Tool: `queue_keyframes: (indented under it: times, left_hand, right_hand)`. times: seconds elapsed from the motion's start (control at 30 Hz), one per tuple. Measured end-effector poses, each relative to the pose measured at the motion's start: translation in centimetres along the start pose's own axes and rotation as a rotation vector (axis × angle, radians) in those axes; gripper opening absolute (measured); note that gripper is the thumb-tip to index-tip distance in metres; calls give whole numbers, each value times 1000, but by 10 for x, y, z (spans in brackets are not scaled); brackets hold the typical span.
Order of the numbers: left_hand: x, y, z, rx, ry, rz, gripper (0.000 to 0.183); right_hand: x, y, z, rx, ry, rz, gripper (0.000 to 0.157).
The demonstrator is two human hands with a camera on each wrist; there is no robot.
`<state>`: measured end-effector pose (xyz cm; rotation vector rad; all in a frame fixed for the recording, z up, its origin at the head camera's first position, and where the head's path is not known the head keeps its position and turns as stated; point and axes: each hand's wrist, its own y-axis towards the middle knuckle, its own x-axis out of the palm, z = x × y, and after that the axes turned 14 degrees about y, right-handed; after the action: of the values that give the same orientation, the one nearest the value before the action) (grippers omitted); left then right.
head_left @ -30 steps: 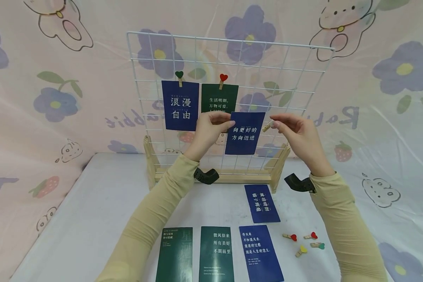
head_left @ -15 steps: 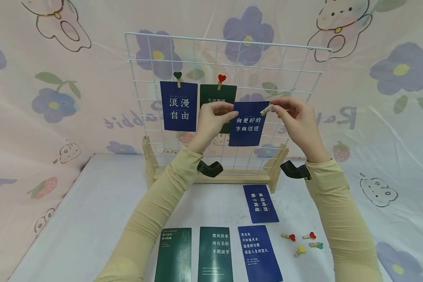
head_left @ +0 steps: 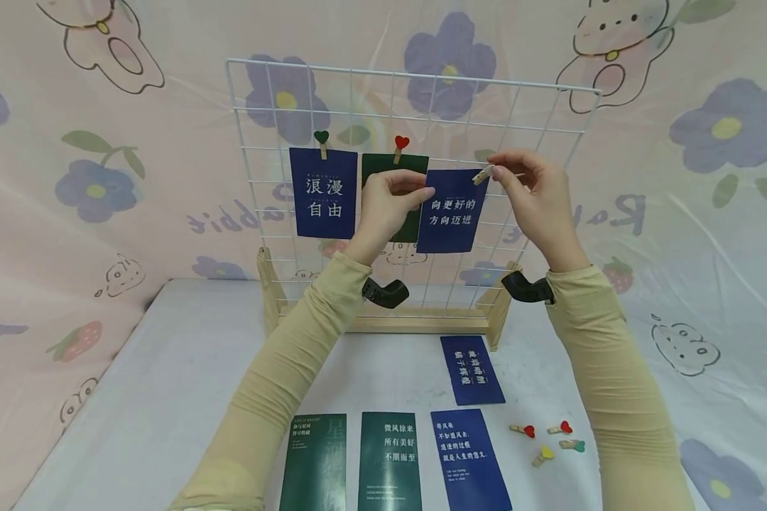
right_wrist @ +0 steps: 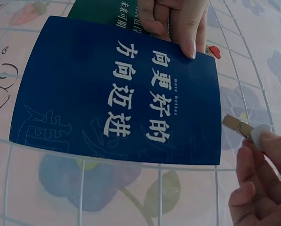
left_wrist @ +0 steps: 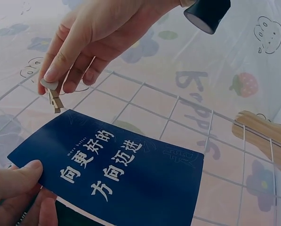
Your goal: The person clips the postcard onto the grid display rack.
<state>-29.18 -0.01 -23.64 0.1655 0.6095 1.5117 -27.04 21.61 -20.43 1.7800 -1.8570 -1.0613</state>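
Observation:
My left hand [head_left: 390, 206] pinches a blue card [head_left: 450, 231] with white lettering by its upper left edge, thumb in front. The card stands upright before the white wire grid [head_left: 537, 128], partly over a green card [head_left: 383, 163] hung by a red-heart clothespin [head_left: 401, 147]. My right hand [head_left: 537, 206] pinches a small wooden clothespin [right_wrist: 238, 126] by its pale heart end. Its tip is beside the blue card's top edge, with a narrow gap in the right wrist view. Left of these hangs another blue card [head_left: 324, 206] under a dark green heart clothespin [head_left: 322, 145].
Wooden feet [head_left: 498, 312] support the grid on a white-covered table [head_left: 140, 397]. A sideways blue card [head_left: 473, 369], two green cards [head_left: 390, 461] and another blue card [head_left: 469, 468] lie in front. Several heart clothespins [head_left: 543, 454] lie at the right. A patterned cloth [head_left: 134, 213] hangs behind.
Both hands have risen toward the grid. The blue card has gone up beside the hung green card, and the clothespin has come from its right side to its upper right corner.

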Motion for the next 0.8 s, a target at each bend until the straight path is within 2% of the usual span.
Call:
queue_keyframes:
  times: [0.47, 0.63, 0.8]
  left_hand:
    - [3, 7, 5, 11, 8, 31, 18]
    - [5, 7, 7, 12, 37, 54, 18]
    - [6, 9, 7, 14, 44, 68, 17]
  right_hand:
    - [7, 21, -2, -78, -37, 79, 17]
    - [10, 25, -3, -91, -83, 88, 15]
    - [13, 25, -7, -95, -83, 106, 12]
